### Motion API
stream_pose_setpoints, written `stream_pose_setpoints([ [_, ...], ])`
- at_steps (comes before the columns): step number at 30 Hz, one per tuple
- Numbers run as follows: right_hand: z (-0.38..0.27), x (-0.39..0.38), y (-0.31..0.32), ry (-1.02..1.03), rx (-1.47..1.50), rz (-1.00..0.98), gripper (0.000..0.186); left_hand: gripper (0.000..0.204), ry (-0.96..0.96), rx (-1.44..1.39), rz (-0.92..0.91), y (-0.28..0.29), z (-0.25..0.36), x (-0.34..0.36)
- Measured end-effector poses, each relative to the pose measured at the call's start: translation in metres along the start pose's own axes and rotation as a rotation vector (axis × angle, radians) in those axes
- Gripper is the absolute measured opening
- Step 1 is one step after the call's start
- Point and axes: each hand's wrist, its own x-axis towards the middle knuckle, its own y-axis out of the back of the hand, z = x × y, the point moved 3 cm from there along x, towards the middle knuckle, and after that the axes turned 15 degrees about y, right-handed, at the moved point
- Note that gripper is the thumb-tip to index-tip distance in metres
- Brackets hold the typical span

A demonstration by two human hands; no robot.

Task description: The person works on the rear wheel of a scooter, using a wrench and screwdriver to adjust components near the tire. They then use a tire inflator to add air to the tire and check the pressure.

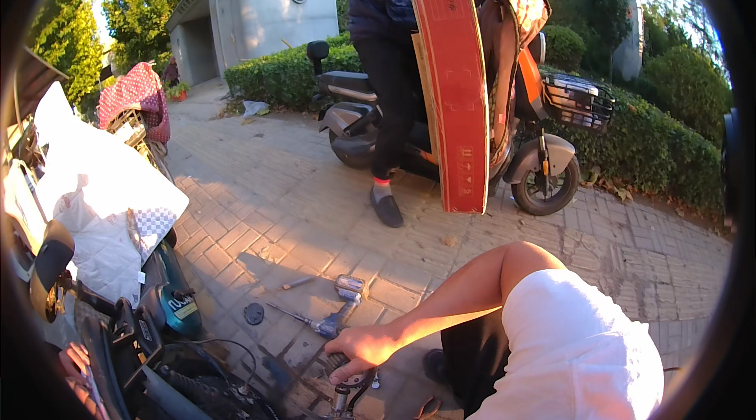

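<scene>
My right hand (pixel 362 353) is curled over a dark ribbed part (pixel 340 365) low in front, beside a metal fitting (pixel 341 396). Just beyond it lies a blue-grey power tool (pixel 335 314) with a long bit, near a small black disc (pixel 253 314) and a short rod (pixel 298 282) on the paving. At the lower left edge, the fingers of my left hand (pixel 77 373) are bent around something I cannot make out, by the black scooter frame (pixel 126 341) and its cables.
A person (pixel 386 50) in dark clothes straddles a scooter (pixel 543 168) behind a tall red cardboard box (pixel 453 81). Covered two-wheelers (pixel 118 184) stand on the left. A hedge (pixel 260 81) and grey building (pixel 276 11) lie beyond the brick pavement (pixel 236 223).
</scene>
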Motion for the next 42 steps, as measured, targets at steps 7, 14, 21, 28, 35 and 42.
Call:
stream_pose_setpoints([
  [7,0.0,-0.002,0.003,-0.015,-0.031,-0.086,0.063,0.028,-0.177,0.162,0.171,-0.008,0.009,0.0],
  [14,-0.009,-0.005,-0.011,0.343,-0.059,-0.072,0.055,0.025,-0.208,0.275,0.245,-0.008,0.007,0.001],
  [21,-0.026,-0.01,-0.013,0.257,-0.114,-0.028,0.055,0.023,-0.202,0.316,0.29,-0.013,0.01,-0.006],
  [28,-0.034,-0.018,-0.034,-0.034,-0.097,-0.01,0.058,0.022,-0.141,0.53,0.454,-0.021,0.013,-0.021],
  [35,-0.028,-0.021,-0.048,-0.22,-0.056,0.049,0.068,0.025,-0.118,0.581,0.623,-0.014,0.017,-0.029],
  [42,-0.005,0.001,-0.034,-0.208,-0.062,-0.057,0.066,0.037,0.0,0.499,0.594,-0.003,0.024,-0.01],
])
